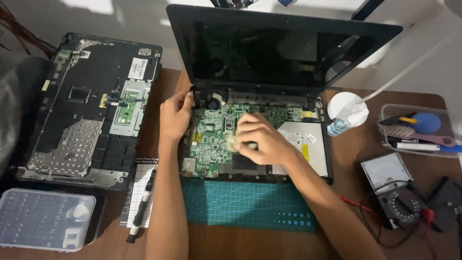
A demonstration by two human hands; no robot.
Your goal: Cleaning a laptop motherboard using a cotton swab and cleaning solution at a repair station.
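Note:
An opened black laptop (288, 53) stands on a brown table, its keyboard cover off and its green circuit board (211, 130) bare. My left hand (174, 115) rests on the laptop's left edge near the hinge and steadies it. My right hand (257, 139) lies over the middle of the board, fingers closed on a small pale wad (233, 142) that looks like a cloth or cotton pad, pressed against the board. A silver optical drive (308, 144) sits to the right of that hand.
The removed keyboard cover (86, 110) lies upside down at left. A clear screw box (43, 219) sits front left, beside it a black brush (142, 212) on a white sheet. A teal cutting mat (245, 204) lies in front. At right are a small bottle (344, 123), a tool tray (416, 130) and a multimeter (399, 192).

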